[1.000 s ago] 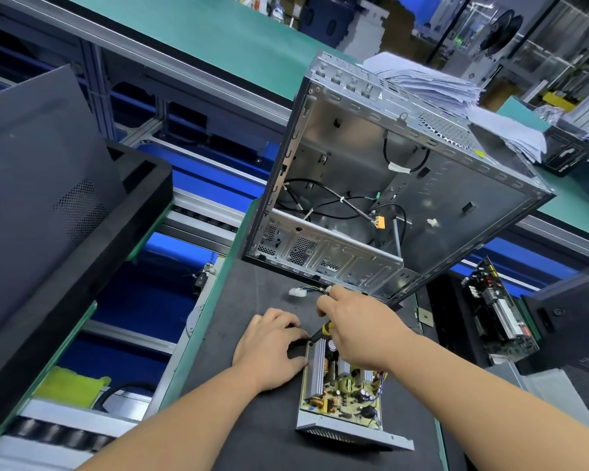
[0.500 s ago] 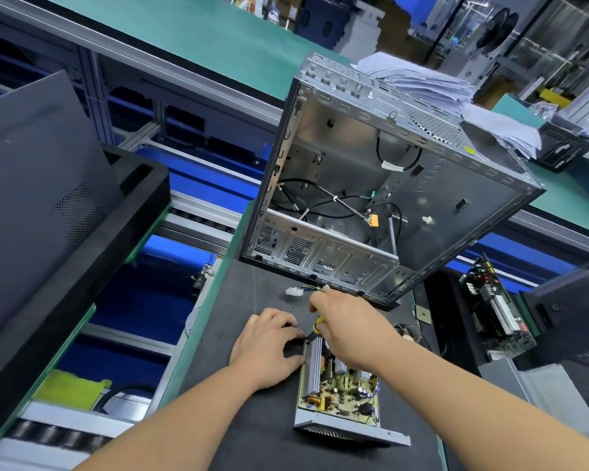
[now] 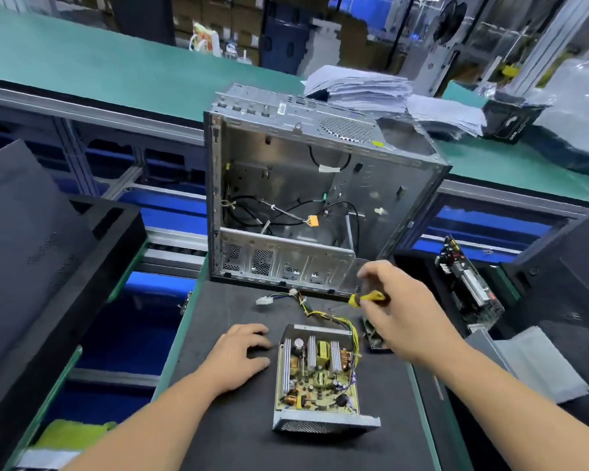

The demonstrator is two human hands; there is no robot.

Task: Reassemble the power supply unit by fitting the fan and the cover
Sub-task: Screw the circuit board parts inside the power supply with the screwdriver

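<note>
- On the left, our left hand (image 3: 242, 356) has slid off the power supply unit (image 3: 317, 375) and now rests on the black mat (image 3: 218, 436) just beside the unit's left wall, fingers loosely curled and holding nothing; a second ago it was braced against the unit's far left corner.
- In the middle, the power supply unit lies uncovered on the mat, circuit board, heatsinks and coils exposed, and its wire bundle (image 3: 320, 312) trails up to a white connector (image 3: 264, 300) near the foot of the empty computer case (image 3: 306, 198).
- We see neither fan nor cover fitted, so we judge the reassembly barely begun.
- To the right, our right hand (image 3: 398, 314) has lifted away from the unit's far end, where it was working half a second ago, and now hangs above the mat's right side, gripping a yellow-handled screwdriver (image 3: 368, 298).
- Under that hand a small dark part (image 3: 374, 336) lies just beside the unit; it is mostly hidden, so we cannot tell whether it is the fan.
- With both hands off the unit, we take this as a pause between steps, probably a reach for the next part.
</note>
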